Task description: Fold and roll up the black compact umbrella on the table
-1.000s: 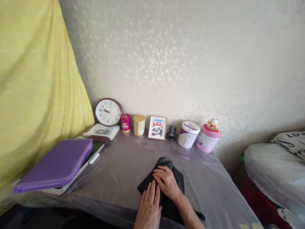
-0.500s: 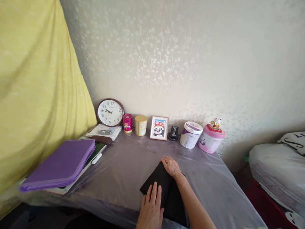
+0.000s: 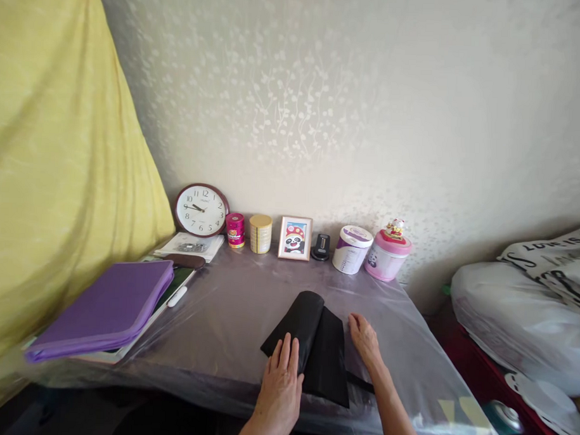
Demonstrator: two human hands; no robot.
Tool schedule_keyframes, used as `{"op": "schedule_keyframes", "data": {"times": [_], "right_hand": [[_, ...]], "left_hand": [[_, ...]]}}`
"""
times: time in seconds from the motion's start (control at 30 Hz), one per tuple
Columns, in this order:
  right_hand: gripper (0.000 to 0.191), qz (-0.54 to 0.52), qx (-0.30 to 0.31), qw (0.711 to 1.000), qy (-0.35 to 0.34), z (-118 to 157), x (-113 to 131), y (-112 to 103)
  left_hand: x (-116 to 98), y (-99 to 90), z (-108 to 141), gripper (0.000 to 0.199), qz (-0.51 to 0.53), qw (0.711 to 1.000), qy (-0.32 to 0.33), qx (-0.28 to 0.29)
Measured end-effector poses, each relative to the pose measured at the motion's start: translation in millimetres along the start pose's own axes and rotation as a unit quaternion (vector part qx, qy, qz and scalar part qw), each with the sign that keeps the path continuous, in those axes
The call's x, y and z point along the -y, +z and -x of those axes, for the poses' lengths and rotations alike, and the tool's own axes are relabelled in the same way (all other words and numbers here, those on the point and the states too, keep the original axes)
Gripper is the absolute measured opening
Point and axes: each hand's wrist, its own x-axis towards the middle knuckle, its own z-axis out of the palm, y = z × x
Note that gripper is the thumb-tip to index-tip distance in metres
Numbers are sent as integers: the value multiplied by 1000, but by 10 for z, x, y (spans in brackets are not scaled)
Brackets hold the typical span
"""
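A black folded piece (image 3: 330,352), cloth or thin sheet by its look, lies on the table near the front edge. Its left part bulges up in a rounded fold, and a flatter flap spreads to the right. My left hand (image 3: 280,379) rests on the lower left of it, fingers stretched out flat. To the right, apart from the flap, is my right hand (image 3: 364,339), its fingers curled in and nothing visible in them. Under the right forearm a narrow black strip (image 3: 359,381) shows; whether it belongs to the folded piece I cannot tell.
Along the wall stand a clock (image 3: 202,210), a pink tin (image 3: 235,231), a yellow-lidded can (image 3: 260,234), a panda picture frame (image 3: 295,238), a small black device (image 3: 320,247) and two tubs (image 3: 352,251). A purple folder (image 3: 101,309) lies left; a wrapped bundle (image 3: 519,314) sits right.
My right hand has let go of the black piece's upper edge and moved right and down. The left part has risen into a rounded fold. The view has shifted slightly.
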Motion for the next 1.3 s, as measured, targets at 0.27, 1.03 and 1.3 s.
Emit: {"op": "schedule_keyframes", "data": {"times": [0.27,1.03,1.3], "right_hand": [[37,-207,119,959,155,420,-16,-17],[47,-264,1,964,37,394,155,93],[48,-300,2,954,-6,318,686,76]], "left_hand": [[57,41,-5,53,0,999,17,-30],[30,-51,0,55,21,1000,-14,15],[0,-119,1,57,25,998,-27,43]]}}
